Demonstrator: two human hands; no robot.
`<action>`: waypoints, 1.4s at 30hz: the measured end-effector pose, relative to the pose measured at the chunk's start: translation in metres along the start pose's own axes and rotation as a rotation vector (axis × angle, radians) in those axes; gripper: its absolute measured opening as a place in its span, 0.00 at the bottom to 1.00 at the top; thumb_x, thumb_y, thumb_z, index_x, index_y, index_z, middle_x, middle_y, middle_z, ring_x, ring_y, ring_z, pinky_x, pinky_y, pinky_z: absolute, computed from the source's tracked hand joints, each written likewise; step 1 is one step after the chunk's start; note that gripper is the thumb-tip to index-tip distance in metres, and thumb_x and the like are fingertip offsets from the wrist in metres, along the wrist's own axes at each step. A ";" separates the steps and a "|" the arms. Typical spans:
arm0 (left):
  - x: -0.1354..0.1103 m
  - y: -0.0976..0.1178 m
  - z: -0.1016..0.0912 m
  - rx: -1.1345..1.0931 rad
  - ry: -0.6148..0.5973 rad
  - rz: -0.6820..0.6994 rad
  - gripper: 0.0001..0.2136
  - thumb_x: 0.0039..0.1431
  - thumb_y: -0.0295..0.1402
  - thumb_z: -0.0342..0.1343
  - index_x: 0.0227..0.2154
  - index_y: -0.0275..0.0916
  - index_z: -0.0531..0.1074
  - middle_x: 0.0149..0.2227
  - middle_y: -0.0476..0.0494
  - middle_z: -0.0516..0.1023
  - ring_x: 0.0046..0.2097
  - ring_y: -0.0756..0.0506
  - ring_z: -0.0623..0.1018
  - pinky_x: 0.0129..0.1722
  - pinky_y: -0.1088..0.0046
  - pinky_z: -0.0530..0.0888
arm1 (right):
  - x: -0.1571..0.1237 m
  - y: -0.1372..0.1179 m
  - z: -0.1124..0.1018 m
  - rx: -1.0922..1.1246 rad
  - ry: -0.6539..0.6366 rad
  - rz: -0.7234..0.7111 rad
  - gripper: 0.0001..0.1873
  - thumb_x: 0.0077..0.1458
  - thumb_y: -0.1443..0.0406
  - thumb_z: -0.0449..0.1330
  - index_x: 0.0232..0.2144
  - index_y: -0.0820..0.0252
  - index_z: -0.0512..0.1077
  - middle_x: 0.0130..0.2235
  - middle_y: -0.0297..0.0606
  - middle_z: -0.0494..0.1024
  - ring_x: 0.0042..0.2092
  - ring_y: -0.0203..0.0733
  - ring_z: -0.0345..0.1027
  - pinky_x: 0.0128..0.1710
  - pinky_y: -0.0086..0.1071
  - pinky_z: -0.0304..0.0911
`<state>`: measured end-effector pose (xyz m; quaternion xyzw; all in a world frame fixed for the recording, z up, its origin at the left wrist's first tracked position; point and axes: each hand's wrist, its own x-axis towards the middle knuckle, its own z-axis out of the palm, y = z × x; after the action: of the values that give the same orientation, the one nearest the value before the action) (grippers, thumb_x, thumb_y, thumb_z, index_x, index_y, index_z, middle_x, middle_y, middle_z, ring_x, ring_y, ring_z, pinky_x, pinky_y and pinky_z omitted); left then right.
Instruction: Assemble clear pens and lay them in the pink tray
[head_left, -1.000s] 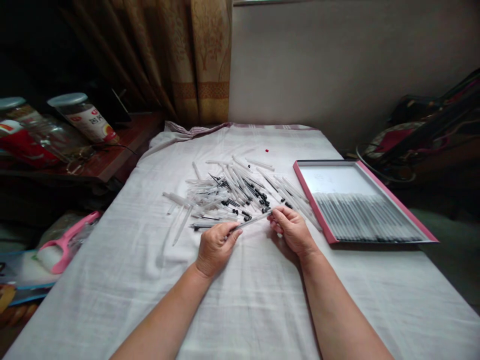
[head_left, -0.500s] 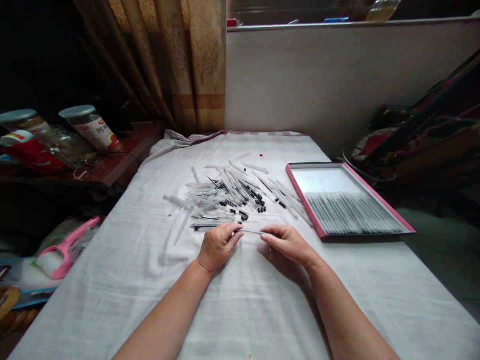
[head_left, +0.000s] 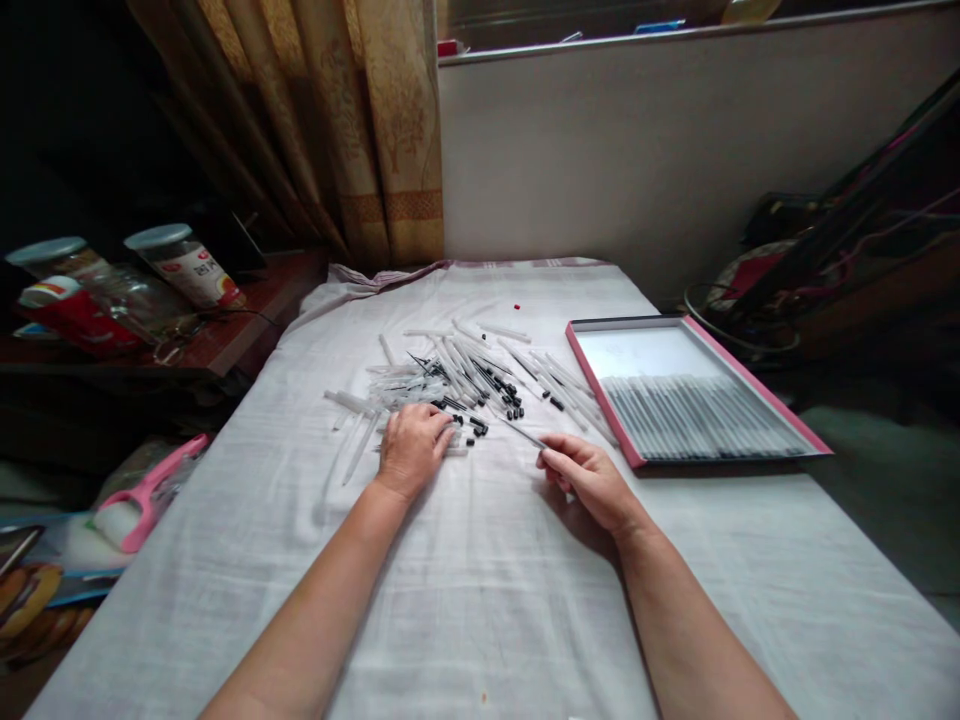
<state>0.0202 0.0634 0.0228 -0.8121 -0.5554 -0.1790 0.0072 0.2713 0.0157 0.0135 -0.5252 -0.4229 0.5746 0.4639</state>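
Between the thumb and fingers of my right hand (head_left: 589, 480) is a thin dark pen refill (head_left: 523, 432), its tip pointing up and left. My left hand (head_left: 412, 450) rests palm down at the near edge of a loose pile of pen parts, fingers bent and slightly apart; it holds nothing that I can see. The pile has clear pen barrels (head_left: 459, 365), dark refills and small black caps (head_left: 514, 412). Right of it lies a shallow pink-edged box (head_left: 637, 466) with a row of clear pens (head_left: 701, 420) side by side in its near half.
A white cloth (head_left: 480, 580) covers the table. A tiny red piece (head_left: 517, 307) lies beyond the pile. On a brown side table at left stand lidded jars (head_left: 191, 268); below are pink-handled scissors (head_left: 150, 495). A curtain (head_left: 397, 130) and a wall (head_left: 562, 150) close off the back.
My left hand has let go of the refill and moved left and away from me to the pile. My right hand keeps the refill, which now tilts upward.
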 end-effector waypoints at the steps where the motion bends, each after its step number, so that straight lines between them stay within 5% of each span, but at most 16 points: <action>1: 0.004 0.001 0.000 0.014 -0.043 -0.003 0.08 0.59 0.35 0.57 0.39 0.43 0.78 0.41 0.40 0.79 0.45 0.38 0.73 0.45 0.60 0.68 | 0.000 -0.001 0.000 0.006 -0.003 0.004 0.21 0.40 0.56 0.68 0.35 0.62 0.75 0.24 0.34 0.75 0.21 0.30 0.57 0.18 0.25 0.51; 11: 0.037 -0.005 -0.009 -0.028 -0.310 -0.052 0.05 0.53 0.34 0.62 0.33 0.43 0.77 0.38 0.42 0.79 0.45 0.38 0.74 0.46 0.61 0.67 | 0.000 -0.003 -0.001 0.037 -0.004 0.028 0.19 0.38 0.59 0.67 0.34 0.62 0.75 0.25 0.34 0.75 0.22 0.30 0.58 0.19 0.25 0.50; 18: 0.007 0.011 -0.013 -0.300 -0.074 0.159 0.06 0.61 0.34 0.55 0.37 0.41 0.74 0.35 0.43 0.78 0.39 0.44 0.75 0.43 0.67 0.69 | -0.003 -0.001 -0.001 -0.068 -0.018 -0.053 0.18 0.40 0.55 0.66 0.31 0.64 0.80 0.17 0.29 0.64 0.21 0.31 0.53 0.21 0.27 0.49; 22: -0.028 0.025 -0.005 -0.694 0.015 -0.050 0.09 0.62 0.36 0.52 0.40 0.40 0.74 0.39 0.43 0.78 0.37 0.47 0.76 0.34 0.73 0.71 | -0.006 -0.001 -0.003 -0.116 -0.067 -0.088 0.17 0.42 0.56 0.65 0.32 0.62 0.82 0.15 0.29 0.63 0.20 0.31 0.51 0.21 0.28 0.49; 27: -0.044 0.032 0.003 -1.059 -0.090 -0.310 0.13 0.59 0.42 0.54 0.41 0.39 0.73 0.28 0.49 0.74 0.28 0.51 0.72 0.27 0.77 0.69 | -0.010 -0.004 -0.001 -0.202 -0.108 -0.104 0.15 0.43 0.57 0.64 0.31 0.59 0.83 0.18 0.32 0.70 0.23 0.35 0.60 0.24 0.29 0.56; 32: -0.045 0.032 0.006 -1.168 -0.123 -0.379 0.14 0.56 0.43 0.57 0.39 0.38 0.72 0.30 0.48 0.76 0.26 0.52 0.71 0.27 0.78 0.68 | -0.011 -0.003 0.002 -0.237 -0.133 -0.093 0.13 0.42 0.57 0.65 0.29 0.58 0.83 0.24 0.37 0.78 0.30 0.42 0.70 0.31 0.33 0.64; 42: -0.047 0.033 0.007 -1.145 -0.143 -0.393 0.14 0.55 0.43 0.58 0.38 0.38 0.73 0.30 0.47 0.76 0.26 0.53 0.70 0.27 0.78 0.70 | -0.012 -0.003 0.002 -0.289 -0.158 -0.073 0.12 0.43 0.57 0.65 0.29 0.57 0.83 0.28 0.38 0.82 0.32 0.44 0.73 0.33 0.34 0.66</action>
<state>0.0367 0.0101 0.0088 -0.5793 -0.5093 -0.3924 -0.5010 0.2693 0.0049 0.0191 -0.5239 -0.5550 0.5300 0.3697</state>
